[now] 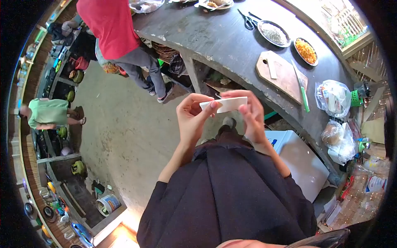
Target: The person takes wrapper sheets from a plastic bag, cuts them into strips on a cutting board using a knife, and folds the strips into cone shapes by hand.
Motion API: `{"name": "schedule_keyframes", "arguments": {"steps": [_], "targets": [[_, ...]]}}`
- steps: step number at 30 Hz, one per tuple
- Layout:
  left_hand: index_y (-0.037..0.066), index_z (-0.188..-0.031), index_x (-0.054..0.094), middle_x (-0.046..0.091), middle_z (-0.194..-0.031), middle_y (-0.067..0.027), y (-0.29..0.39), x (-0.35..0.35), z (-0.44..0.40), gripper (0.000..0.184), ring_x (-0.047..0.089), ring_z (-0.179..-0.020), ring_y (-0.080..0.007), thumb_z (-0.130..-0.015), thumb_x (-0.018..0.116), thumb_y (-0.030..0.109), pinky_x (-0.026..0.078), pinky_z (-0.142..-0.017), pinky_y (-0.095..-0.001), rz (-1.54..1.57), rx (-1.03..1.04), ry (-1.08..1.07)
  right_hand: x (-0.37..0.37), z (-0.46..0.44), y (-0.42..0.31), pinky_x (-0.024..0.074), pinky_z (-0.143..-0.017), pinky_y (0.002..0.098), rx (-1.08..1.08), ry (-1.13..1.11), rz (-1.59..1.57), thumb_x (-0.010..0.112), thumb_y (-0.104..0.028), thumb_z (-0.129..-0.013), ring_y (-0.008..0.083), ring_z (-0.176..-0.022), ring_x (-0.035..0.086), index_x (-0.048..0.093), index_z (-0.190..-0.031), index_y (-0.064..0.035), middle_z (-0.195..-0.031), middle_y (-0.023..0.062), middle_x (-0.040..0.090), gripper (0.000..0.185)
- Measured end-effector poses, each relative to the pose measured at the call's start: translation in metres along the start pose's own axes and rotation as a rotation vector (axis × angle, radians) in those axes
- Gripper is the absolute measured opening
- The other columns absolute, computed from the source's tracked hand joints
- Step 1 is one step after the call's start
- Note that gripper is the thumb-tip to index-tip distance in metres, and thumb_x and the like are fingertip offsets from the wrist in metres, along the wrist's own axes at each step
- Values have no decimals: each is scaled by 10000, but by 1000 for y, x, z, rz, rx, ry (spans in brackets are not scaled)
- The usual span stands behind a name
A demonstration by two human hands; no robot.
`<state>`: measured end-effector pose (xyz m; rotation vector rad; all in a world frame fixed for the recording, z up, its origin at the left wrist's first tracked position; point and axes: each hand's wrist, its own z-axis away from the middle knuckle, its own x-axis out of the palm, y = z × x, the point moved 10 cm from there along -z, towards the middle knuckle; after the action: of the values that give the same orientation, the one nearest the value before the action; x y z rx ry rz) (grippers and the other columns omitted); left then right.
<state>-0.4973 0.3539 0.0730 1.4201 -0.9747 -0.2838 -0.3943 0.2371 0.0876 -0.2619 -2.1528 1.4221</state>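
White strip (232,104), two-handed hold.
We pinch it in left hand (192,115) and right hand (254,120); green-handled knife (303,91) rests on cutting board (284,77).

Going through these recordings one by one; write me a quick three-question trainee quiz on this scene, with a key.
1. What do the left hand and right hand hold between them?
2. True or false: the green-handled knife lies partly on the cutting board.
3. Which is nearest the scissors?
a) shredded orange food
b) pale shredded food
c) the cutting board

Key:
1. A flat white piece
2. True
3. b
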Motion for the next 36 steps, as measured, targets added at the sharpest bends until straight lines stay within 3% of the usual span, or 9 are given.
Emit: {"name": "schedule_keyframes", "arguments": {"steps": [5, 9, 14, 19, 25, 30, 33, 36], "targets": [[-10, -963, 660, 710, -907, -89, -23, 22, -9, 160, 656, -770, -118, -873, 752, 85, 533, -641, -249, 68, -28, 28, 7, -12, 22, 466, -931, 285, 116, -23, -65, 512, -265, -1034, 163, -1116, 599, 446, -1435, 22, -1440, 153, 513, 497], [-24, -959, 653, 712, -918, -104, -31, 32, -19, 132, 669, -791, -129, -880, 733, 44, 540, -648, -253, 61, -11, 32, -10, -25, 15, 480, -859, 285, 80, 13, 20, 416, -257, -1070, 153, -1095, 599, 549, -1363, -4, -1411, 123, 544, 410], [-40, -942, 647, 711, -902, -106, -38, 41, -29, 128, 673, -786, -126, -863, 738, 2, 552, -679, -251, 8, -25, -26, -32, -34, 6, 466, -931, 310, 21, 30, 229, 403, -280, -1072, 180, -1119, 592, 648, -1243, 9, -1332, 132, 600, 416], [-37, -938, 647, 714, -910, -108, -46, 42, -36, 129, 679, -797, -126, -863, 741, 7, 561, -703, -250, -53, -87, -40, -49, -45, -8, 400, -1031, 347, -22, 49, 344, 369, -308, -1076, 227, -1140, 589, 651, -1223, 26, -1230, 142, 656, 461], [-34, -940, 648, 718, -922, -107, -46, 39, -40, 131, 686, -812, -131, -866, 742, 19, 561, -727, -255, -64, -108, -39, -47, -51, -6, 405, -1018, 330, -21, -6, 352, 352, -306, -1077, 212, -1135, 590, 638, -1253, 13, -1207, 136, 665, 463], [-44, -976, 658, 716, -926, -93, -49, 31, -40, 145, 682, -819, -120, -894, 724, 56, 550, -721, -248, -122, -182, -143, -33, -47, 15, 446, -959, 318, 194, -53, 221, 372, -277, -1077, 194, -1075, 604, 602, -1317, -15, -1189, 134, 670, 423], [-42, -1008, 674, 716, -915, -79, -40, 24, -36, 167, 669, -800, -101, -910, 713, 88, 532, -695, -238, -145, -154, -114, -14, -49, 18, 462, -932, 314, 100, -149, 280, 389, -264, -1073, 185, -1048, 608, 595, -1330, -21, -1181, 131, 673, 409], [-32, -1018, 690, 718, -887, -61, -39, 16, -26, 174, 655, -785, -86, -912, 714, 104, 515, -678, -230, -169, -191, -130, 1, -44, 24, 460, -930, 324, 161, -186, 311, 408, -256, -1065, 189, -1032, 607, 595, -1337, -36, -1159, 132, 680, 397]]}}
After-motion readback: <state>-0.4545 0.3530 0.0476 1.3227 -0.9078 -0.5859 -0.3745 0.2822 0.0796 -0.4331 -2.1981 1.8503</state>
